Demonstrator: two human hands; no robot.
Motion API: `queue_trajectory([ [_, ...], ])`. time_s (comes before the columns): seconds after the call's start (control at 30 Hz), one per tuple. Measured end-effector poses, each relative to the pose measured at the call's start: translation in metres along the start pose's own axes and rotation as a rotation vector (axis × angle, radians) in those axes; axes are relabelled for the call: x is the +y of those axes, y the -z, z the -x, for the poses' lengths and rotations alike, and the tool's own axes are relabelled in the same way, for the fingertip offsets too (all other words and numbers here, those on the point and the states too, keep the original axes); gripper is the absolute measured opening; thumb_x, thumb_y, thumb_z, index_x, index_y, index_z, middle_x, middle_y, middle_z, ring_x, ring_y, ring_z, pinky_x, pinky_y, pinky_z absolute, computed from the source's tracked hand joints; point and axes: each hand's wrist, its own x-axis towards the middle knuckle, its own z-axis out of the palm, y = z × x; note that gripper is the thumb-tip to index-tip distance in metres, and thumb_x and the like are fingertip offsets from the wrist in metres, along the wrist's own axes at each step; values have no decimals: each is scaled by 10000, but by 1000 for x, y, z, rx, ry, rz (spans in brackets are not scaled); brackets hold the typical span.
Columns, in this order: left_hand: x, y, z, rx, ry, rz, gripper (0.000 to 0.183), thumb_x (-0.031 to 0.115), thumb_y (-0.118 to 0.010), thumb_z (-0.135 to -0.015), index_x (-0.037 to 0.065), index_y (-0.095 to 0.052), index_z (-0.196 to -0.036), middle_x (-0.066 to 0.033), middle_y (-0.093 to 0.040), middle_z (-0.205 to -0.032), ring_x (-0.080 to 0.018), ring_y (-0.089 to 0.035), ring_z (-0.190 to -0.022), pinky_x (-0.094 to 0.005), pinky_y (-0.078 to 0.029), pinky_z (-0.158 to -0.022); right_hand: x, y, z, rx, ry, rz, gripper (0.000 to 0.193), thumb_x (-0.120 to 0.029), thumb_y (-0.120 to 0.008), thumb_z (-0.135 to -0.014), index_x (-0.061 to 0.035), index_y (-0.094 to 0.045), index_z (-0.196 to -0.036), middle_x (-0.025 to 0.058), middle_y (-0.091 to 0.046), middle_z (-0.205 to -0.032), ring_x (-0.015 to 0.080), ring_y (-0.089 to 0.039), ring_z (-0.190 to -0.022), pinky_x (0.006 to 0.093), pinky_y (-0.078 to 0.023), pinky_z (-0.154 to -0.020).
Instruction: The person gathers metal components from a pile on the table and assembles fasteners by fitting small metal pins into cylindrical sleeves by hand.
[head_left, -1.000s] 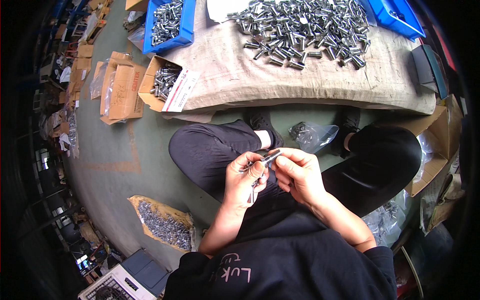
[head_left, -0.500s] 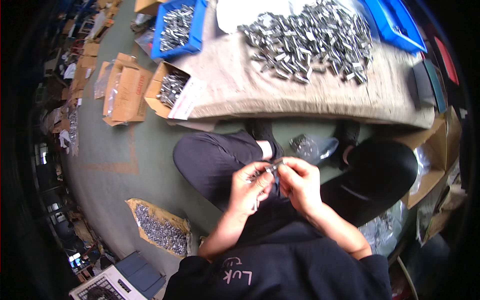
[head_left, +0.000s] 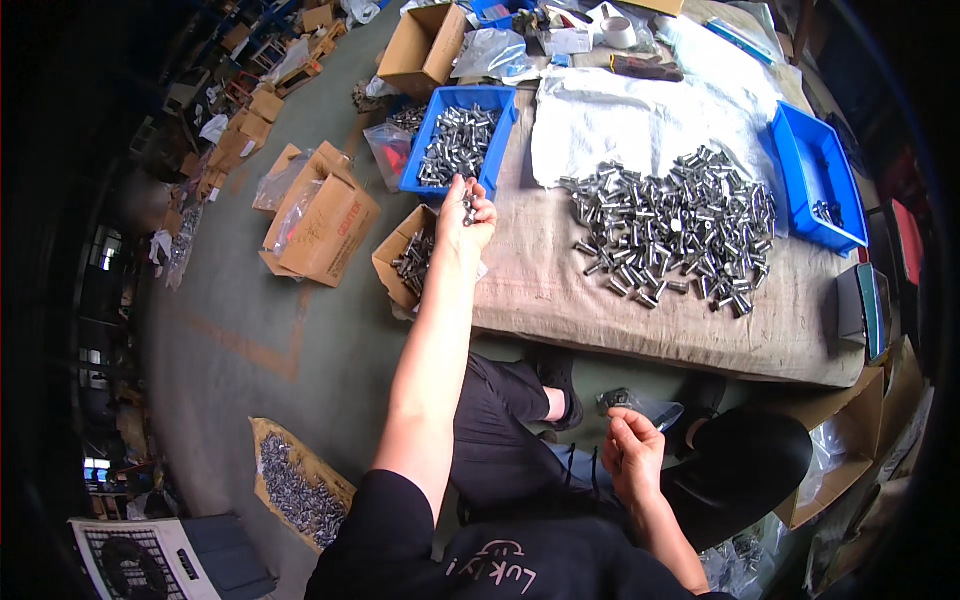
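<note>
My left hand (head_left: 465, 215) is stretched far forward, its fingers closed on a small shiny metal part (head_left: 469, 208), just in front of a blue bin (head_left: 505, 112) filled with similar metal parts. My right hand (head_left: 630, 455) stays low over my lap with loosely curled fingers; whether it holds anything is unclear. A clear plastic bag (head_left: 640, 405) of parts lies on the floor just beyond it. A big heap of shiny metal parts (head_left: 675, 225) is spread on the burlap-covered table (head_left: 560, 290).
An open cardboard box (head_left: 408, 262) of metal parts sits at the table's left edge. A second blue bin (head_left: 815, 190) stands at the right. More cardboard boxes (head_left: 320, 215) lie on the green floor, and a sheet with loose parts (head_left: 295, 490) is at my left.
My hands were together over my lap working on a metal part. My left hand has now reached forward to the blue bin with the part; my right hand stayed low. My view tilted up.
</note>
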Motion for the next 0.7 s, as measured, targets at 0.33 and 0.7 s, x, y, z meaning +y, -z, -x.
queue_trajectory([
  [0.33, -123, 68, 120, -97, 614, 302, 316, 216, -385, -902, -27, -538, -1034, -193, -570, -914, -257, -542, -772, -342, -491, -674, -8, -7, -12, -29, 64, 227, 173, -83, -599, -819, -12, -581, -976, -34, -467, -569, 34, -388, -418, 185, -285, -355],
  [0.7, -170, 79, 189, -192, 557, 265, 319, 238, -419, -896, 8, -510, -1097, -172, -532, -1122, -326, -435, -1141, -466, -369, -954, 9, -5, -7, -115, 503, 504, 264, -37, -663, -763, -15, -548, -999, -38, -481, -693, 35, -425, -614, 171, -364, -552],
])
